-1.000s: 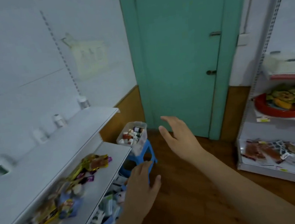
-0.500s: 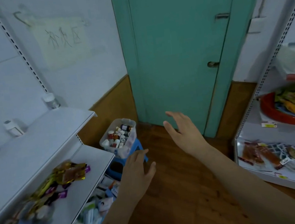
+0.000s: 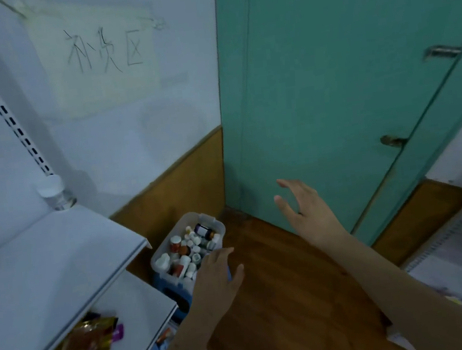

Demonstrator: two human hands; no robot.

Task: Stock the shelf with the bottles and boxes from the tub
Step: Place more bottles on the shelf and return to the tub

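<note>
Clear tub [image 3: 162,264] of bottles, lower centre of frame: just left of the empty, loose-fingered left hand [image 3: 217,275]; right hand [image 3: 304,209] spread, empty, farther right.

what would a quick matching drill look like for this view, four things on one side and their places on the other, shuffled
Things:
1. clear tub
2. white-capped jar
3. gold snack wrappers
4. handwritten paper sign

Places:
A. taped to the wall
B. back of the top shelf
C. on the blue stool
D. lower shelf

Pairs: 1-C, 2-B, 3-D, 4-A
</note>
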